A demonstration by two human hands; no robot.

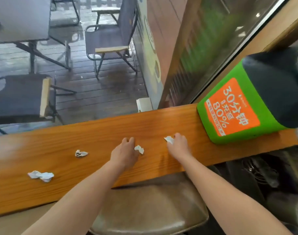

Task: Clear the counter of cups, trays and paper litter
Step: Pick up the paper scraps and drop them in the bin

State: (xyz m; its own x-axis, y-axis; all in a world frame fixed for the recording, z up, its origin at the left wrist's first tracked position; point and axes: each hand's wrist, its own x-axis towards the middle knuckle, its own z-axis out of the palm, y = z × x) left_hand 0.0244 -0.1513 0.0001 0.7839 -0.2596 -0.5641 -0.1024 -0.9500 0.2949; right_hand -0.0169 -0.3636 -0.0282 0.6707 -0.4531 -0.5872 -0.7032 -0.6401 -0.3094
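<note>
Several crumpled paper scraps lie on the long wooden counter (93, 133). My left hand (125, 150) rests palm down on the wood, its fingers closing on a small white wad (139, 148) at its right side. My right hand (178, 144) reaches farther right, and its fingertips pinch another white scrap (168, 139). Two more pieces lie to the left, apart from both hands: a printed wad (80, 153) and a larger bluish-white crumple (41, 176) near the counter's front edge.
A green and black charging box (238, 106) with an orange label stands on the counter's right end. A brown padded stool (150, 209) sits under the front edge. Beyond the window glass are folding chairs (109, 39) and a grey table (20, 19) on decking.
</note>
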